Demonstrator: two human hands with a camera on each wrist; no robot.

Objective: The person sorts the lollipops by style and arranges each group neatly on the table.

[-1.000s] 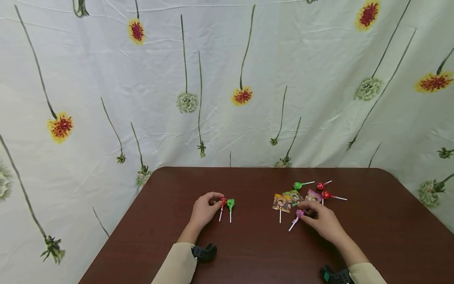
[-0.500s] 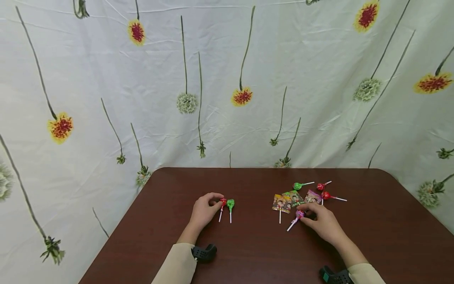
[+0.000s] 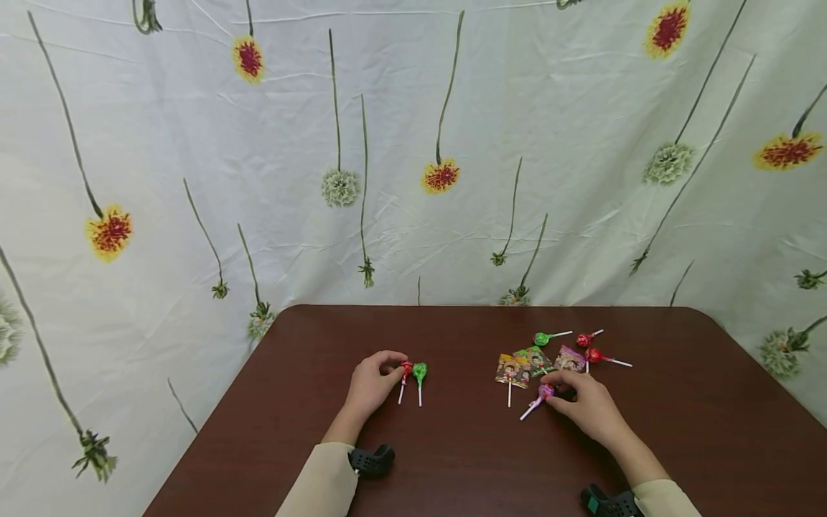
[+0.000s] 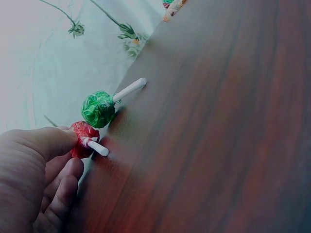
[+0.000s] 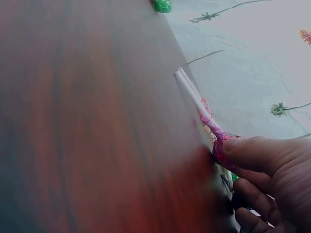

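On the left of the table, my left hand (image 3: 372, 380) pinches the wrapped head of a red lollipop (image 4: 83, 137) between thumb and fingers, its white stick angled toward me. Right beside it lies a green lollipop (image 3: 420, 372), stick pointing to the near side. At the right, my right hand (image 3: 584, 403) grips the head of a purple-pink lollipop (image 3: 545, 391) with thumb and index finger; its stick points down and left. In the right wrist view the twisted purple wrapper (image 5: 214, 127) shows past my thumb, and the other fingers curl below.
Behind my right hand lie flat candy packets, an orange one (image 3: 508, 370), a green one (image 3: 535, 358) and a purple one (image 3: 570, 358). Past them are a green lollipop (image 3: 541, 338) and two red lollipops (image 3: 584, 339). A flowered cloth (image 3: 388, 237) hangs behind the table (image 3: 452, 459).
The stick of the purple-pink lollipop has swung slightly left as my right hand shifted a little. My left hand and the lollipops beside it stay put.
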